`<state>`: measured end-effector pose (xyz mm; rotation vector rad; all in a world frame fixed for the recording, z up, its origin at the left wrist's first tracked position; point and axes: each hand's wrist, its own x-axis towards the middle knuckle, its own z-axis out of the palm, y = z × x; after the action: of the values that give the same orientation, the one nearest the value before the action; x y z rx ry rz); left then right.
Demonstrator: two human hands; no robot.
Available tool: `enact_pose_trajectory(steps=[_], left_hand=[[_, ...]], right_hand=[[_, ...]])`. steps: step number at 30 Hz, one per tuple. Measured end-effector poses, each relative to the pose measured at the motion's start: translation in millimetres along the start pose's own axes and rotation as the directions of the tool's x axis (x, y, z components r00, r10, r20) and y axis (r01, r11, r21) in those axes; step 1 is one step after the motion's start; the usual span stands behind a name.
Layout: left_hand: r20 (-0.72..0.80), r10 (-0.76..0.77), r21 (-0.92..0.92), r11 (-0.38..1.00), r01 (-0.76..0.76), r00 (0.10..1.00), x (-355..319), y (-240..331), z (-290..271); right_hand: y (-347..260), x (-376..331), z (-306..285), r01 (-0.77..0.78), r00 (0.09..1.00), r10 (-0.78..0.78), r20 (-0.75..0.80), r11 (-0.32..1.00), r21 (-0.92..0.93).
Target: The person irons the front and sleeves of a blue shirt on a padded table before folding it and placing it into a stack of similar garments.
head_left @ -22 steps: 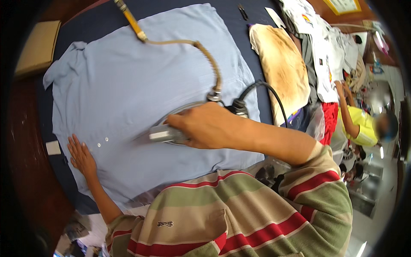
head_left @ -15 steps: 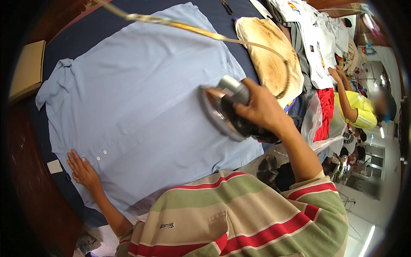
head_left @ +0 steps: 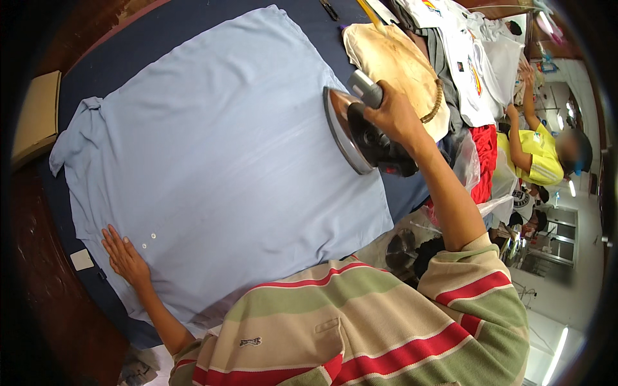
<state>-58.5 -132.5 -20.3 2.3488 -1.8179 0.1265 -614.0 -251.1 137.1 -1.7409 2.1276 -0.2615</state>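
A light blue shirt (head_left: 212,141) is spread over a dark blue table cover (head_left: 161,38), with two small white buttons near its lower left part. My right hand (head_left: 398,116) grips the handle of a clothes iron (head_left: 370,138), whose soleplate is at the shirt's right edge. Whether the soleplate touches the cloth cannot be told. On the shirt's lower left border my left hand (head_left: 126,258) lies flat with the fingers stretched out, close to the two buttons.
A scorched beige pad (head_left: 389,61) lies right of the shirt, beside stacked white printed shirts (head_left: 460,58) and red cloth (head_left: 484,161). A cardboard box (head_left: 37,116) stands at the left edge. At the right, a person in a yellow top (head_left: 541,154) reaches toward the white garments.
The iron in my right hand has moved right and away from me, to the shirt's edge. The cord has swung off the shirt. My left hand has stayed in place.
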Motion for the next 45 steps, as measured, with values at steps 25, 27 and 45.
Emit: enact_pose_trajectory(steps=[25,27,45], left_hand=[[0.042,-0.03,0.015,0.999,0.029,0.999,1,2,-4],[0.042,-0.027,0.016,1.0,0.027,0.999,1,2,-3],[0.024,-0.005,0.008,1.0,0.005,1.0,1,-1,-3]], right_hand=[[-63,29,-9,0.686,0.691,-0.574,0.44,0.712,-0.148],[-74,46,-2,0.727,0.641,-0.605,0.472,0.675,-0.122],[-38,35,2,0.847,0.438,-0.743,0.506,0.53,0.047]])
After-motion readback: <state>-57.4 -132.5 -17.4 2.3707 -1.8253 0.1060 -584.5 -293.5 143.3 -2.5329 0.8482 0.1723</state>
